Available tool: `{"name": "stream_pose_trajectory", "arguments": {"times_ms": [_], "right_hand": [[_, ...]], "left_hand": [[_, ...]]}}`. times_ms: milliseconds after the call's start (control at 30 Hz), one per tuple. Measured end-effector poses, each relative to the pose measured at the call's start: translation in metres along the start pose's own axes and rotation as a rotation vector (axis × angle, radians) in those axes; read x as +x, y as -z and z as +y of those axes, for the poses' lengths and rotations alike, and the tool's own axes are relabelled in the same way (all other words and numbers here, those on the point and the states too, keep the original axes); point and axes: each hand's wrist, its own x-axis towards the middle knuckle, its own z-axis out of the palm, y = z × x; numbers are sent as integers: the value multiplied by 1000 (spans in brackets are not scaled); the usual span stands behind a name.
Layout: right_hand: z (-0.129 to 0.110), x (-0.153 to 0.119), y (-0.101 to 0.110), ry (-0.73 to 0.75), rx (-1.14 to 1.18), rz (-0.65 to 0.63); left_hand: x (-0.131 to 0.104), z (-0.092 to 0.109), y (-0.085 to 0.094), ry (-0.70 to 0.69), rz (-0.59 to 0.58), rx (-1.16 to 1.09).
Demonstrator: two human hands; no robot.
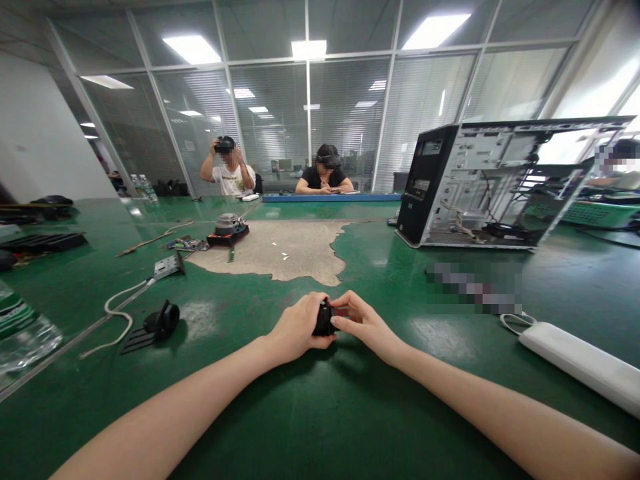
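Note:
Near the middle of the green table [300, 407], a small black part [325, 319] is between my two hands. My left hand [299, 325] is wrapped round its left side, with the thumb below and the fingers over the top. From the right, my right hand [367, 325] pinches at the part with thumb and forefinger; something reddish shows by those fingertips, too small to name. To the left lies a black plastic piece with a round end and slats [163, 321]. Beyond the hands the green covering is torn, baring a beige patch [300, 250].
An open computer case [433, 183] stands at the back right. A white power strip [583, 363] lies at right, a clear bottle [25, 333] at far left. A heatsink with fan [228, 228] and a metal bracket with cable [169, 265] lie back left. Two people sit opposite.

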Motion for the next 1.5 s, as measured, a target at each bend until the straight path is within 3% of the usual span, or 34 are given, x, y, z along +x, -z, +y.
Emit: {"name": "stream_pose_trajectory", "arguments": {"times_ms": [1500], "right_hand": [[-3,-1,-1,-31,-45,-18]], "left_hand": [[0,0,-1,10,-5,-27]]}}
